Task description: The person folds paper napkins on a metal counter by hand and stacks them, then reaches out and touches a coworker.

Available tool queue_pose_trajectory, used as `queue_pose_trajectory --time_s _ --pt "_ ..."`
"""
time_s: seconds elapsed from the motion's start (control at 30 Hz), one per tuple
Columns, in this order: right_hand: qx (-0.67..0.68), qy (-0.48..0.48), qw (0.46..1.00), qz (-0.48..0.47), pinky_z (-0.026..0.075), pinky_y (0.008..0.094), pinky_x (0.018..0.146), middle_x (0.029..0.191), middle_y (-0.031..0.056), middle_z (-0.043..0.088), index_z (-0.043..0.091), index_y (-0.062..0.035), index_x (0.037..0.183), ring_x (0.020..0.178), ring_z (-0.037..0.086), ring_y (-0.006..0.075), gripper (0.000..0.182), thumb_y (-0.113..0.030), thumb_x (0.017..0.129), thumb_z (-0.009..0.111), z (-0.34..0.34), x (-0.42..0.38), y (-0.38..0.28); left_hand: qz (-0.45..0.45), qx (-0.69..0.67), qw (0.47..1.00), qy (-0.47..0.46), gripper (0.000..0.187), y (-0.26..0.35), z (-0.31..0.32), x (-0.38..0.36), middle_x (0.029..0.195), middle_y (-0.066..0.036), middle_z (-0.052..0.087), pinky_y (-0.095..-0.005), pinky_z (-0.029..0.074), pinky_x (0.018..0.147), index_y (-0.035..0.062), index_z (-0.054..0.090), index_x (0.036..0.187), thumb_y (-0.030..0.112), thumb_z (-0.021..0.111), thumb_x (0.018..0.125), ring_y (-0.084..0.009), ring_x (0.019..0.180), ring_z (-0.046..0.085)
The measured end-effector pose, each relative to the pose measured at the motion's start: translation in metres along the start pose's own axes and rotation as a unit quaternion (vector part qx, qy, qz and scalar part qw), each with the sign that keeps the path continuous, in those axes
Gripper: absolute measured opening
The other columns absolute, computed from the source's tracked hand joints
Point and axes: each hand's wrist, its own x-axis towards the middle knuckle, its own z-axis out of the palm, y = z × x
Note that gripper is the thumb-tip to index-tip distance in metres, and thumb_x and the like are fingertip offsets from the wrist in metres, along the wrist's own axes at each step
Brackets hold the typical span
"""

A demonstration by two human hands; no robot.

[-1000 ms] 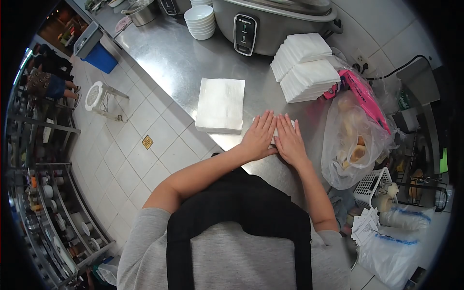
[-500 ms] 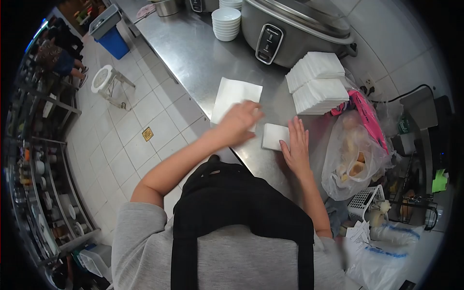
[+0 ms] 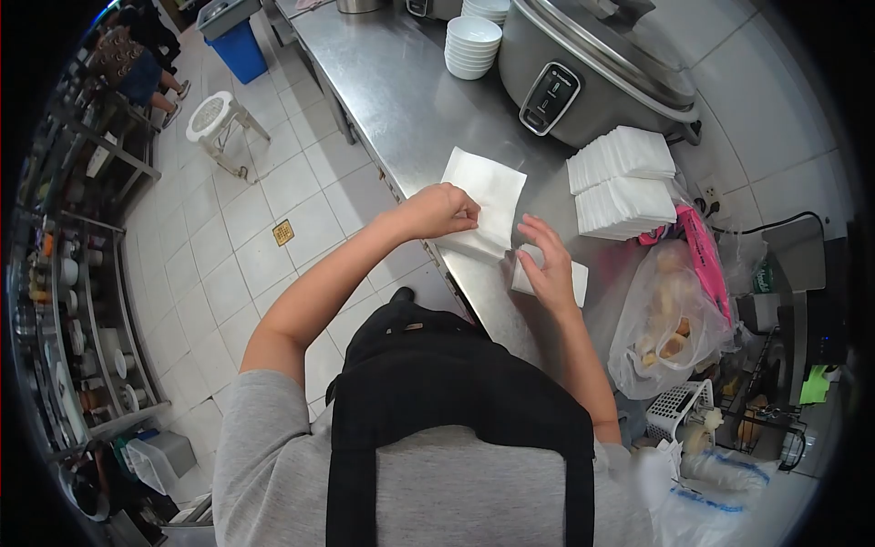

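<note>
An opened white paper napkin (image 3: 495,193) lies on the steel counter, its lower part bent near the counter's edge. My left hand (image 3: 439,211) is closed in a pinch at the napkin's left side; the fingertips partly hide the paper. Just right of it, my right hand (image 3: 547,267) is held over a small stack of folded napkins (image 3: 576,279), thumb and fingers apart. That hand covers the middle of the small stack. Two taller piles of folded white napkins (image 3: 622,187) stand side by side farther back on the counter.
Behind the napkins stands a large grey cooker (image 3: 592,82), with stacked white bowls (image 3: 472,50) beside it. A plastic bag of bread (image 3: 670,319) is at the right. On the tiled floor at left are a white stool (image 3: 219,123) and a blue bin (image 3: 239,55). A person (image 3: 137,68) stands far left.
My left hand has gone from a blurred sweep over the opened napkin to a pinch at its side. My right hand has shifted from the small stack's right edge to over it. The view has shifted.
</note>
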Motion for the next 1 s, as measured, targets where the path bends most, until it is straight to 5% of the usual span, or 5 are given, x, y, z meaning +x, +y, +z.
queue_pose_trajectory --time_s 0.43,0.53,0.63,0.83,1.0 --pt "0.078 0.0 0.997 0.018 0.036 0.0377 0.104 0.129 0.0138 0.054 0.056 -0.0034 0.121 0.127 0.044 0.0302 0.049 -0.003 0.072 0.061 0.019 0.013 -0.005 -0.02 -0.007 1.0 0.016 0.024 0.006 -0.007 0.004 0.081 -0.018 0.068 -0.0351 0.052 0.069 0.0014 0.07 0.095 0.015 0.06 0.079 -0.0299 0.071 0.067" --pt "0.059 0.019 0.998 0.001 0.04 0.0372 0.1 0.123 0.0145 0.058 0.06 -0.0044 0.117 0.12 0.051 0.0305 0.043 -0.003 0.074 0.061 0.029 0.022 0.004 -0.009 -0.045 0.997 0.063 0.024 0.019 -0.017 0.002 0.077 -0.019 0.067 -0.0348 0.052 0.068 0.0011 0.07 0.093 0.02 0.062 0.08 -0.0308 0.069 0.066" --pt "0.095 0.002 0.995 -0.035 0.046 0.0362 0.089 0.112 0.0142 0.063 0.065 -0.0044 0.106 0.106 0.058 0.0296 0.03 -0.005 0.076 0.062 0.032 0.029 0.005 -0.043 -0.03 0.998 -0.027 0.027 0.032 -0.03 -0.009 0.078 -0.018 0.068 -0.0327 0.052 0.07 0.0006 0.069 0.094 0.024 0.063 0.082 -0.0305 0.072 0.066" --pt "0.134 -0.022 0.979 0.155 0.047 0.0309 0.065 0.089 0.0141 0.066 0.065 0.0013 0.092 0.075 0.062 0.0189 0.016 -0.011 0.082 0.061 0.039 0.029 0.006 0.005 -0.163 0.987 -0.016 0.037 -0.009 -0.012 -0.024 0.086 -0.015 0.07 -0.0334 0.052 0.071 0.0007 0.065 0.104 0.03 0.066 0.081 -0.0242 0.077 0.067" --pt "0.22 0.099 0.956 0.169 0.046 0.0313 0.059 0.07 0.0124 0.066 0.062 0.0033 0.091 0.061 0.061 0.016 0.019 -0.014 0.084 0.06 0.065 0.049 0.03 -0.174 -0.281 0.929 0.165 0.037 -0.03 0.018 -0.019 0.081 -0.011 0.068 -0.0287 0.049 0.068 0.0015 0.059 0.111 0.015 0.07 0.079 -0.0146 0.074 0.064"
